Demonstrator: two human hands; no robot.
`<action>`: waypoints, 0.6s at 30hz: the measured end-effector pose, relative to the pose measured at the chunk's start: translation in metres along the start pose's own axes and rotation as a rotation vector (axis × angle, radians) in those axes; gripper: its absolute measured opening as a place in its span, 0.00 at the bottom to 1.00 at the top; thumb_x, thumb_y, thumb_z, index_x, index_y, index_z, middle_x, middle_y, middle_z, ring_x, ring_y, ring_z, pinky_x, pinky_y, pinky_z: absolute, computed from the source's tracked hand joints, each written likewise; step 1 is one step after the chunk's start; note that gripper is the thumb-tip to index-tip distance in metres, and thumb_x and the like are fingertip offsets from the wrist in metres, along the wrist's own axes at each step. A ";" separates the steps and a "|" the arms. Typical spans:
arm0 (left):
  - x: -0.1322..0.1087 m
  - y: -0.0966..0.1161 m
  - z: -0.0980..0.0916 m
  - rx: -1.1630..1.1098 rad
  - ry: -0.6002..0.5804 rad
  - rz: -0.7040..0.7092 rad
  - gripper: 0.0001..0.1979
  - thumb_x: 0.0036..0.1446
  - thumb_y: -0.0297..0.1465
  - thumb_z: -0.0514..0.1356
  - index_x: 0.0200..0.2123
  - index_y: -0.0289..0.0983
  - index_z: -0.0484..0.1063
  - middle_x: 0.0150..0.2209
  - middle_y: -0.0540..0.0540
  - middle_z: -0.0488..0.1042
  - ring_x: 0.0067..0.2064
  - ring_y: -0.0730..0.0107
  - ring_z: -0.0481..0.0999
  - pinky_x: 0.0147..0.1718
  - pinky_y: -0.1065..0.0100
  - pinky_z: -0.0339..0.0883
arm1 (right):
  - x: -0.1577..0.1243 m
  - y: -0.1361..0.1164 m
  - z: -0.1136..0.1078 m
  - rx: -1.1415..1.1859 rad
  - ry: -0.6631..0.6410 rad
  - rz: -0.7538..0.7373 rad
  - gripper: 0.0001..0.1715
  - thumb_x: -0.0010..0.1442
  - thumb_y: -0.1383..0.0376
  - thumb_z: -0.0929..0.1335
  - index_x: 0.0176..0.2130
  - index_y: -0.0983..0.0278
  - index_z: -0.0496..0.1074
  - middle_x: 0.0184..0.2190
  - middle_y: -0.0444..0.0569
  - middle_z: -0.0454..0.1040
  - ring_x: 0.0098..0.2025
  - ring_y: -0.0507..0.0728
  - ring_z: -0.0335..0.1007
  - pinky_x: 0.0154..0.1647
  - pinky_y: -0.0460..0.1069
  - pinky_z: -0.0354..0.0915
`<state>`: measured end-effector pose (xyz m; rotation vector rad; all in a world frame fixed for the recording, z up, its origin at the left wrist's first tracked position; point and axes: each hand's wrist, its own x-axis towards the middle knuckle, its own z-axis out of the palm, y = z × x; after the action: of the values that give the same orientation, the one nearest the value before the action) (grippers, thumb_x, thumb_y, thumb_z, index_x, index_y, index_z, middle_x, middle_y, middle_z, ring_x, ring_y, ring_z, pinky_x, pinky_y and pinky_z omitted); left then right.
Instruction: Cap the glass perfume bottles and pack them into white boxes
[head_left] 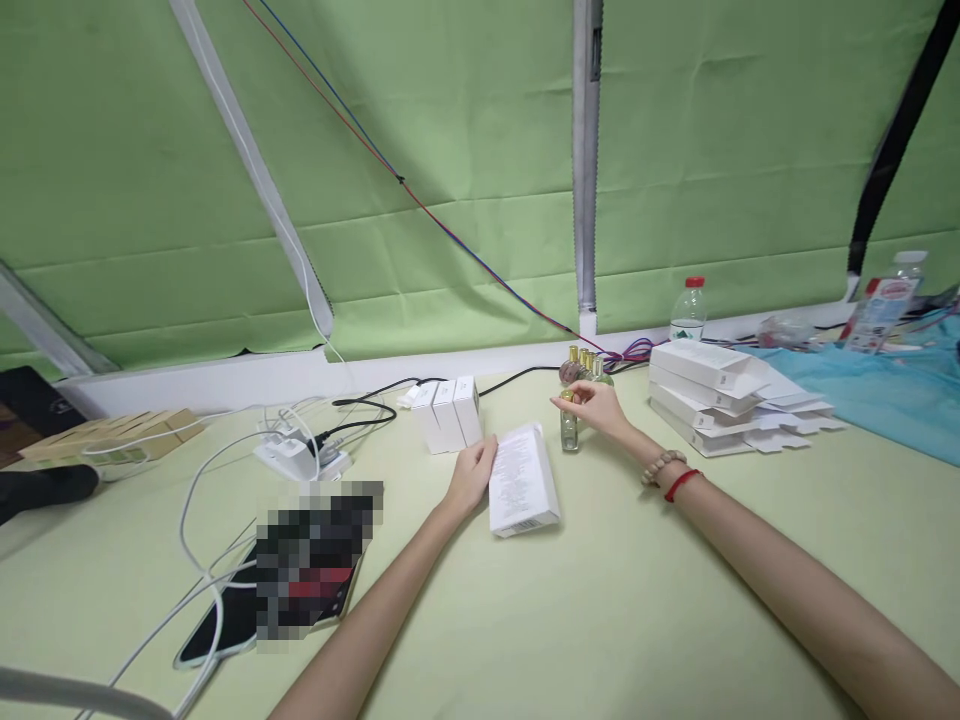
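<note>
My left hand (472,473) grips the left edge of a white printed carton (523,480), which lies tilted over the pale table. To its right, my right hand (596,405) pinches the gold cap of a small clear glass bottle (570,432), held upright at the table surface. Whether the bottle's base touches the table I cannot tell. Just behind that hand stand several more small gold-capped bottles (574,366). Past the left hand, a few white boxes (450,415) stand upright side by side. A stack of white cartons (705,395) with flaps sticking out lies right of the right hand.
On the left are a power strip (289,458) with white cables, a blurred tablet-like device (225,620) and yellowish boxes (142,432). A red-capped water bottle (688,310), another plastic bottle (885,305) and blue cloth (877,400) lie at the right. Green fabric (465,120) hangs behind.
</note>
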<state>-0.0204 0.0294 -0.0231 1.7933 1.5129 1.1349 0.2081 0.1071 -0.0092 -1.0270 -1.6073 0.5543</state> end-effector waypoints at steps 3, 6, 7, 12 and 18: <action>-0.006 0.004 -0.002 0.070 -0.025 0.155 0.20 0.55 0.47 0.47 0.24 0.36 0.61 0.20 0.54 0.57 0.24 0.75 0.58 0.25 0.71 0.51 | 0.008 -0.001 -0.007 -0.108 -0.064 -0.027 0.22 0.44 0.48 0.70 0.28 0.65 0.74 0.20 0.44 0.66 0.23 0.52 0.61 0.26 0.47 0.57; -0.010 0.006 -0.002 0.176 -0.084 0.206 0.17 0.54 0.45 0.51 0.34 0.37 0.65 0.21 0.55 0.58 0.23 0.76 0.59 0.25 0.72 0.53 | 0.015 0.001 -0.015 -0.189 -0.122 -0.078 0.19 0.46 0.52 0.70 0.32 0.65 0.76 0.22 0.45 0.69 0.26 0.53 0.64 0.30 0.48 0.61; -0.011 0.006 -0.002 0.191 -0.096 0.214 0.17 0.54 0.45 0.51 0.36 0.38 0.65 0.22 0.55 0.59 0.23 0.76 0.59 0.24 0.72 0.53 | 0.017 0.002 -0.018 -0.211 -0.139 -0.097 0.18 0.46 0.54 0.70 0.32 0.64 0.76 0.23 0.45 0.70 0.27 0.53 0.65 0.31 0.48 0.62; -0.013 0.002 0.001 0.155 0.060 0.349 0.15 0.58 0.41 0.47 0.38 0.37 0.64 0.26 0.51 0.64 0.26 0.75 0.63 0.26 0.73 0.59 | 0.021 0.005 -0.022 -0.206 -0.173 -0.101 0.14 0.48 0.59 0.69 0.34 0.65 0.75 0.36 0.52 0.74 0.36 0.55 0.69 0.39 0.50 0.65; -0.007 -0.007 0.008 0.284 0.362 0.506 0.11 0.60 0.38 0.48 0.40 0.38 0.63 0.38 0.46 0.65 0.28 0.78 0.66 0.25 0.74 0.62 | 0.015 0.006 -0.022 -0.219 -0.334 -0.042 0.28 0.42 0.61 0.72 0.45 0.63 0.70 0.36 0.49 0.74 0.32 0.54 0.67 0.33 0.48 0.63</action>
<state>-0.0177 0.0250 -0.0347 2.3530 1.5165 1.6229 0.2309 0.1198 0.0008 -1.0997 -2.0151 0.5507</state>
